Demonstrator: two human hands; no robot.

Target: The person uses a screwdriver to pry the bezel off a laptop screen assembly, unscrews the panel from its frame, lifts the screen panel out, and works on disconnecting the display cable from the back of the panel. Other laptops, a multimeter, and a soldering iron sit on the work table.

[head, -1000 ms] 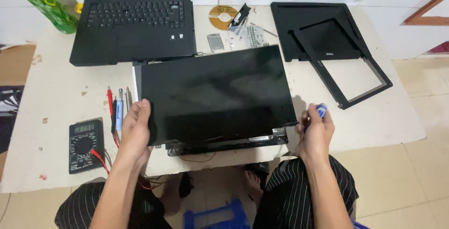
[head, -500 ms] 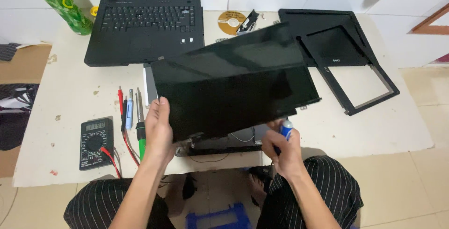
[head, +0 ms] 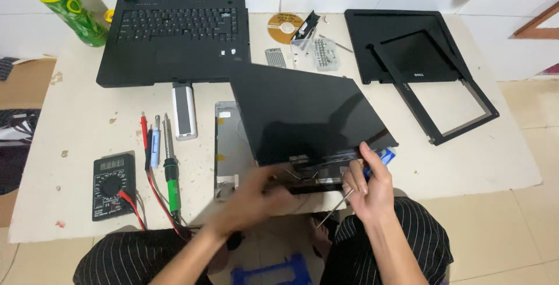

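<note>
The screen panel (head: 308,113) is tilted up off its grey back cover (head: 226,145), raised at the far side and hinged down along the near edge of the bench (head: 70,122), so the cables and the hinge strip under its lower edge lie open to view. The right hand (head: 367,183) pinches the panel's near right corner with thumb and fingers, which props the panel at that angle; the same hand keeps a screwdriver (head: 340,203) tucked in the palm, its blue handle showing behind the fingers and its thin shaft pointing down past the bench edge, so the tool is ready without being put down. The left hand (head: 256,195) is blurred at the panel's lower edge, near the hinge strip; I cannot tell whether it grips anything or just reaches under.

Other parts lie set apart from the work: the laptop base (head: 174,37) with its keyboard at the far left, the screen frame (head: 434,96) and lid toward the far right corner, a disc (head: 284,27) and a small tray of screws (head: 325,53) at the far edge between them. Left of the panel lie a battery (head: 184,110), a green-handled soldering iron (head: 170,168) and a multimeter (head: 113,185) near the near-left corner, all within reach of the left hand.
</note>
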